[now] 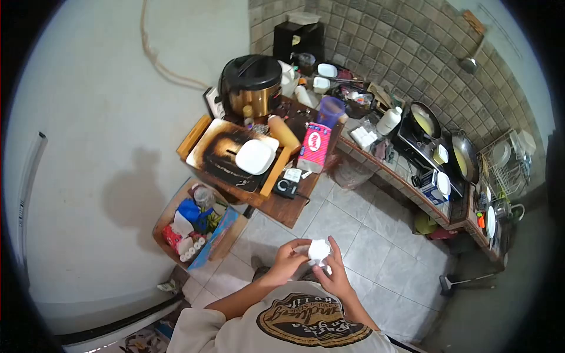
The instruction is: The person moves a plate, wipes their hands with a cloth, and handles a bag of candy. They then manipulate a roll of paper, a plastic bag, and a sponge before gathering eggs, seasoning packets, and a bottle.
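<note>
In the head view, the step in hand looked to be handling a small white object [319, 250], held in front of the shirt [318, 317], above the floor [376, 259]. The left hand [287, 265] had its fingers and thumb partly closed at one side of it; the right hand [336, 277] had its fingers bent around the other side and beneath. What the object was could not be told. Any turn or shift of it seemed to call for one hand to steady it.

The nearest edge was the corner of the wooden table [281, 213], ahead and leftward, with a cardboard box [226, 242] beside it. Open room lay rightward over the tiles, up to the counter [385, 166].
</note>
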`<state>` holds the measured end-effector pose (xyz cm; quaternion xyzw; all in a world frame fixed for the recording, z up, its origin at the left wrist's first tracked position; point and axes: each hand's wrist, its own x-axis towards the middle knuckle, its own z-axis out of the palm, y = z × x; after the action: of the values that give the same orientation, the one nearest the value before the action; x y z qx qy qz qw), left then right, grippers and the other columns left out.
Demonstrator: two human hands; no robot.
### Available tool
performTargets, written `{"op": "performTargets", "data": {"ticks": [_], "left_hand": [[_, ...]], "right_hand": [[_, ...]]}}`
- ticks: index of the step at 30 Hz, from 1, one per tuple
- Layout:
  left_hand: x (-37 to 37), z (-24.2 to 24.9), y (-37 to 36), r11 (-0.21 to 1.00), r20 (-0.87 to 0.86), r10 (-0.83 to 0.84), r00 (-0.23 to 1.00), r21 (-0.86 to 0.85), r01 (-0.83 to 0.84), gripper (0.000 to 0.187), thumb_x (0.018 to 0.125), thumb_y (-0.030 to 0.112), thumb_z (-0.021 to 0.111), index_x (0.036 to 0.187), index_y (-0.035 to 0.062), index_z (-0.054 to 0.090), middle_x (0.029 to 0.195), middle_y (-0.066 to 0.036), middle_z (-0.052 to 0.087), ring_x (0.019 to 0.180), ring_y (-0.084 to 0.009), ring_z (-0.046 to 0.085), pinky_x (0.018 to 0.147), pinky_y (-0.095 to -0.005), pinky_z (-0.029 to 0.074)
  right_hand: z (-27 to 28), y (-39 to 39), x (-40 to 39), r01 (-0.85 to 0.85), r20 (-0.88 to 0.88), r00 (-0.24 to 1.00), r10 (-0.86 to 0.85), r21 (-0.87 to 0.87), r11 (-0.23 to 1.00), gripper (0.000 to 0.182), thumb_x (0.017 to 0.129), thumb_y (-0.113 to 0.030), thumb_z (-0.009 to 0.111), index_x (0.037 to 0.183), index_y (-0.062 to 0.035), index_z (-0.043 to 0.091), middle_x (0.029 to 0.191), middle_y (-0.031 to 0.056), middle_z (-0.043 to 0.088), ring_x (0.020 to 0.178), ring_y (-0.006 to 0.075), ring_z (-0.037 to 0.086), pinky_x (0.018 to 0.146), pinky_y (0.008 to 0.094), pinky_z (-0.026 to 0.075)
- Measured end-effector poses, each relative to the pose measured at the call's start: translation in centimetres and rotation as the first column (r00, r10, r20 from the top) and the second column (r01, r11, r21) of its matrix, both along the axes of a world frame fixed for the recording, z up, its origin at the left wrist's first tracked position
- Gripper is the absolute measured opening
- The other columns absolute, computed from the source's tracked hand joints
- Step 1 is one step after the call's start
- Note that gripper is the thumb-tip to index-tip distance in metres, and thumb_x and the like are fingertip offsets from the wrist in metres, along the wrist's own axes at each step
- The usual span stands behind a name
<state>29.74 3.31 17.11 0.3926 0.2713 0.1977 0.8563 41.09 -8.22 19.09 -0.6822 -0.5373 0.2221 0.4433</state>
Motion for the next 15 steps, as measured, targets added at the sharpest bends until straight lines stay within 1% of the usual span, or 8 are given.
{"op": "performTargets", "data": {"ticks": [1, 2, 3, 5, 8, 9, 11, 15], "left_hand": [[1.0, 0.1, -0.7, 0.97, -0.092, -0.035, 0.995, 0.237, 0.057, 0.021, 0.079, 0.003, 0.058, 0.1, 0.0002, 0.055, 0.099, -0.006, 0.056, 0.085, -0.0111, 0.055, 0.069, -0.0222, 0.046], [2.2, 0.4, -1.3, 0.964, -0.097, -0.034, 0.995, 0.258, 0.058, 0.021, 0.079, 0.003, 0.058, 0.1, 0.0002, 0.055, 0.099, -0.006, 0.056, 0.085, -0.0111, 0.055, 0.069, -0.0222, 0.046], [3.6, 0.8, -2.1, 0.943, -0.075, -0.023, 0.997, 0.328, 0.046, 0.02, 0.079, 0.003, 0.058, 0.098, -0.0002, 0.055, 0.097, -0.006, 0.057, 0.085, -0.0107, 0.055, 0.069, -0.0221, 0.046], [7.0, 1.4, -4.1, 0.915, -0.055, 0.006, 0.998, 0.404, 0.016, 0.018, 0.079, 0.003, 0.058, 0.096, -0.0007, 0.056, 0.096, -0.006, 0.057, 0.085, -0.0104, 0.055, 0.07, -0.022, 0.045], [12.4, 1.4, -7.3, 0.877, 0.094, -0.033, 0.995, 0.481, -0.016, 0.017, 0.08, 0.003, 0.057, 0.096, -0.0012, 0.056, 0.098, -0.01, 0.057, 0.092, -0.0133, 0.054, 0.075, -0.0231, 0.045], [13.9, 2.6, -8.0, 0.722, 0.058, -0.11, 0.992, 0.691, 0.04, 0.019, 0.079, 0.003, 0.057, 0.098, -0.0011, 0.056, 0.103, -0.012, 0.056, 0.095, -0.016, 0.054, 0.077, -0.0251, 0.045], [16.9, 5.6, -9.0, 0.429, 0.004, -0.21, 0.978, 0.899, 0.089, 0.027, 0.078, 0.002, 0.054, 0.105, 0.0026, 0.055, 0.115, -0.014, 0.05, 0.098, -0.0244, 0.055, 0.078, -0.0284, 0.045], [21.8, 7.0, -11.6, 0.275, -0.003, -0.177, 0.984, 0.96, 0.052, 0.023, 0.076, 0.0, 0.054, 0.099, 0.0013, 0.057, 0.112, -0.015, 0.051, 0.095, -0.0268, 0.055, 0.076, -0.0303, 0.046]], "right_hand": [[-0.4, -1.0, 1.2, 0.041, 0.049, 0.998, -0.041, 0.008, 0.999, 0.028, 0.08, -0.016, 0.057, 0.101, 0.0007, 0.053, 0.132, 0.0236, 0.025, 0.11, 0.0313, 0.044, 0.086, 0.035, 0.039], [-1.0, -1.9, 2.4, 0.029, -0.338, 0.94, -0.047, -0.059, 0.998, 0.027, 0.084, -0.017, 0.051, 0.106, -0.0021, 0.05, 0.123, 0.0205, 0.038, 0.092, 0.0223, 0.056, 0.072, 0.029, 0.047], [-1.3, -2.6, 3.9, 0.025, -0.342, 0.939, -0.037, -0.038, 0.999, 0.027, 0.084, -0.017, 0.051, 0.106, -0.0021, 0.05, 0.123, 0.0205, 0.038, 0.092, 0.0223, 0.056, 0.072, 0.029, 0.047], [-1.2, -3.9, 7.5, -0.111, -0.744, 0.666, -0.06, -0.178, 0.978, 0.027, 0.088, -0.015, 0.045, 0.112, -0.0047, 0.042, 0.103, 0.0147, 0.051, 0.071, 0.0138, 0.058, 0.057, 0.0243, 0.048], [0.3, -6.6, 12.8, -0.034, -0.758, 0.651, -0.051, -0.096, 0.995, 0.032, 0.086, -0.006, 0.043, 0.113, -0.0072, 0.025, 0.082, 0.0096, 0.055, 0.06, 0.013, 0.057, 0.052, 0.0217, 0.047], [0.4, -7.6, 14.8, 0.015, -0.758, 0.652, -0.022, -0.016, 1.0, 0.036, 0.084, 0.001, 0.043, 0.112, -0.0082, 0.023, 0.081, 0.009, 0.056, 0.059, 0.0128, 0.057, 0.049, 0.0203, 0.045], [1.2, -9.4, 18.3, 0.156, -0.707, 0.701, -0.098, 0.017, 0.988, 0.039, 0.08, 0.005, 0.041, 0.112, -0.0088, 0.024, 0.079, 0.0101, 0.056, 0.055, 0.0147, 0.057, 0.046, 0.0234, 0.045], [0.0, -12.1, 22.0, 0.357, -0.739, 0.663, -0.123, 0.167, 0.919, 0.024, 0.081, 0.0, 0.049, 0.105, -0.0035, 0.042, 0.094, 0.0092, 0.058, 0.062, 0.0106, 0.055, 0.048, 0.0194, 0.042]]}}
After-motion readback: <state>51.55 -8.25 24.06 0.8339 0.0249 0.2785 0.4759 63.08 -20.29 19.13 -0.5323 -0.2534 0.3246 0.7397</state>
